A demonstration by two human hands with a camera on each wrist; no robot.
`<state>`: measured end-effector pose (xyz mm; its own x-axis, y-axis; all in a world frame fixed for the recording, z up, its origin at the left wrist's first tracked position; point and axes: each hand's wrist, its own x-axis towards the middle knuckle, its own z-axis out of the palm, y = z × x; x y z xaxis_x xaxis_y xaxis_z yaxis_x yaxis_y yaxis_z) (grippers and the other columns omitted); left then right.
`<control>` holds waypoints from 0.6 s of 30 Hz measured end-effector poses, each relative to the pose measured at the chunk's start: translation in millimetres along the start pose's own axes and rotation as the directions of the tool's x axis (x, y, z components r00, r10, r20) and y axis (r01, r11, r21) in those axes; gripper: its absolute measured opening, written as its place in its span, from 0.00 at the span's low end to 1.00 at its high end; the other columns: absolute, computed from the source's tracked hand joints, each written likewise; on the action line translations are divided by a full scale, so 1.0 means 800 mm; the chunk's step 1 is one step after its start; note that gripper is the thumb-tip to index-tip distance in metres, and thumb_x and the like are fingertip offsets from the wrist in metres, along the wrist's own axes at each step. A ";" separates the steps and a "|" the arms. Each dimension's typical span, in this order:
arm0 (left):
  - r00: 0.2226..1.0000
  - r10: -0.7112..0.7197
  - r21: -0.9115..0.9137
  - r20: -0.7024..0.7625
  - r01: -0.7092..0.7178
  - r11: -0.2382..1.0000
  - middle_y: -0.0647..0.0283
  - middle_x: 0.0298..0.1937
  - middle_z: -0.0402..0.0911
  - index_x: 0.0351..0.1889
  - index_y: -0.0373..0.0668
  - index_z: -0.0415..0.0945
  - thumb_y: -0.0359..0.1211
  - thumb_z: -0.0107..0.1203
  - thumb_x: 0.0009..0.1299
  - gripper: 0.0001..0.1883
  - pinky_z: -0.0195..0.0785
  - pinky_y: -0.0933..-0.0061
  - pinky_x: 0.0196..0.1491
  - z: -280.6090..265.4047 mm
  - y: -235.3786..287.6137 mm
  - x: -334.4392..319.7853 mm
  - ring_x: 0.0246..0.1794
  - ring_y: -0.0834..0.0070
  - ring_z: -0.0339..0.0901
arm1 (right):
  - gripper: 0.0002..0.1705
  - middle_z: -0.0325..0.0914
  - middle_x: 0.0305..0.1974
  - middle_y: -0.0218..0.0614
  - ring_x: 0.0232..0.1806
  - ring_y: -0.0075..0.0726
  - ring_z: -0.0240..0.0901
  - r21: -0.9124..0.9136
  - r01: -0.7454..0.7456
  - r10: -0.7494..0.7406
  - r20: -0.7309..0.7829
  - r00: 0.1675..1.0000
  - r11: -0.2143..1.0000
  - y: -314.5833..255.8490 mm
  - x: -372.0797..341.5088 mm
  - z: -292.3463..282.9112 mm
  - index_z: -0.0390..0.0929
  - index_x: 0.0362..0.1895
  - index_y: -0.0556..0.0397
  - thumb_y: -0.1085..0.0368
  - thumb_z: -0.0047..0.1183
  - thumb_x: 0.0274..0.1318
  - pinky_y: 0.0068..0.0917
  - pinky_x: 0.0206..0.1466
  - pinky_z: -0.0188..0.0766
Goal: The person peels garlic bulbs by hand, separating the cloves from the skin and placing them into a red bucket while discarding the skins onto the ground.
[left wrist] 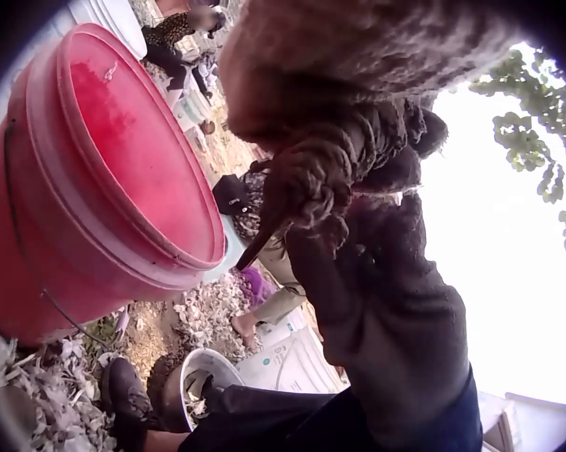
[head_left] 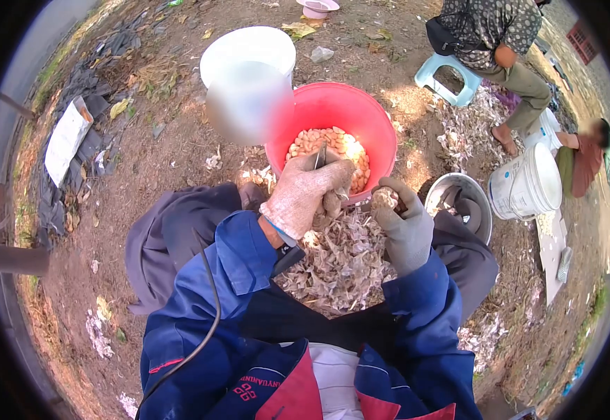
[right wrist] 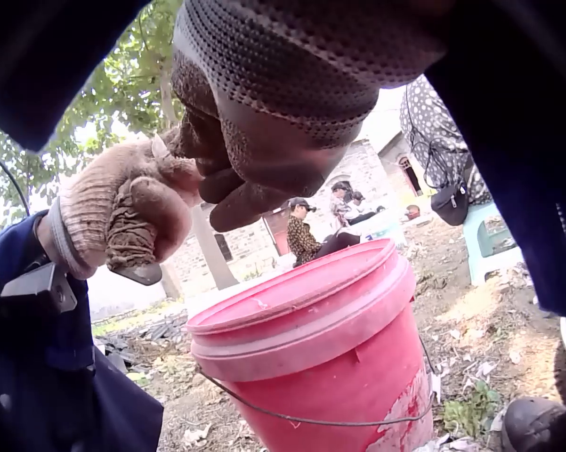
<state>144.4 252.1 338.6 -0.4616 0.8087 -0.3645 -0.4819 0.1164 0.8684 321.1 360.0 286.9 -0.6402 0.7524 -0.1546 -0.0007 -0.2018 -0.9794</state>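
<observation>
Gloved hands with garlic and blade tool, red bucket in front

Left hand (head_left: 308, 190): fingers curled round a small knife-like tool (head_left: 321, 155), dark blade poking up. Right hand (head_left: 407, 227): fingers and thumb pinch a garlic bulb (head_left: 385, 199), raised over a heap of peels (head_left: 336, 269) between the legs. Hands near each other, gap between.

Red bucket (head_left: 371, 115) just ahead, peeled cloves (head_left: 310, 142) inside; left hand overlaps its near rim in head view, contact can't be told. White bucket (head_left: 238, 50) behind it, side partly lost in blur. Metal bowl (head_left: 485, 217) beside the right knee, dark contents unclear. Farther right: printed white pail (head_left: 514, 187), blue stool (head_left: 472, 93) with a seated person (head_left: 490, 31), more peels around. Pale sack (head_left: 68, 143) lies well off left. Black cable (head_left: 218, 308) runs along the left sleeve.
</observation>
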 end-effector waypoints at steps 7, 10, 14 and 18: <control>0.897 -0.065 0.473 0.438 -0.169 0.865 0.56 0.35 0.86 0.45 0.35 0.83 0.41 0.62 0.73 0.16 0.76 0.69 0.36 -0.019 -0.003 -0.012 0.32 0.71 0.82 | 0.33 0.62 0.31 0.15 0.28 0.11 0.54 -0.178 0.060 -0.057 0.023 0.998 0.982 -0.020 -0.001 -0.011 0.78 0.67 0.53 0.70 0.66 0.54 0.15 0.31 0.51; 0.900 -0.116 0.871 0.419 -0.363 0.333 0.57 0.40 0.88 0.52 0.39 0.85 0.42 0.62 0.72 0.18 0.77 0.68 0.51 -0.009 -0.024 -0.012 0.44 0.71 0.85 | 0.34 0.63 0.34 0.16 0.31 0.11 0.57 -0.288 0.048 -0.035 0.052 0.998 0.956 -0.023 0.002 -0.016 0.77 0.67 0.55 0.70 0.66 0.54 0.15 0.34 0.56; 0.974 0.004 0.743 0.228 -0.176 0.646 0.53 0.37 0.88 0.46 0.38 0.86 0.48 0.65 0.70 0.21 0.78 0.64 0.47 -0.007 0.000 -0.017 0.39 0.67 0.86 | 0.36 0.70 0.39 0.21 0.35 0.16 0.63 -0.261 0.102 -0.083 0.085 0.993 0.960 -0.014 0.001 -0.015 0.76 0.69 0.56 0.68 0.67 0.54 0.18 0.39 0.64; 0.983 0.132 0.628 0.131 -0.185 0.756 0.56 0.33 0.85 0.44 0.37 0.84 0.48 0.69 0.68 0.22 0.75 0.66 0.43 -0.005 -0.032 -0.002 0.35 0.71 0.82 | 0.42 0.81 0.56 0.41 0.52 0.35 0.80 -0.403 0.242 -0.182 0.181 0.967 0.883 0.003 0.000 -0.005 0.70 0.73 0.58 0.72 0.68 0.52 0.30 0.57 0.77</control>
<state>154.7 245.4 315.9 -0.4193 0.8856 -0.1997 0.1894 0.3005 0.9348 324.0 361.9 283.9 -0.7575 0.6508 0.0522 0.1544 0.2562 -0.9542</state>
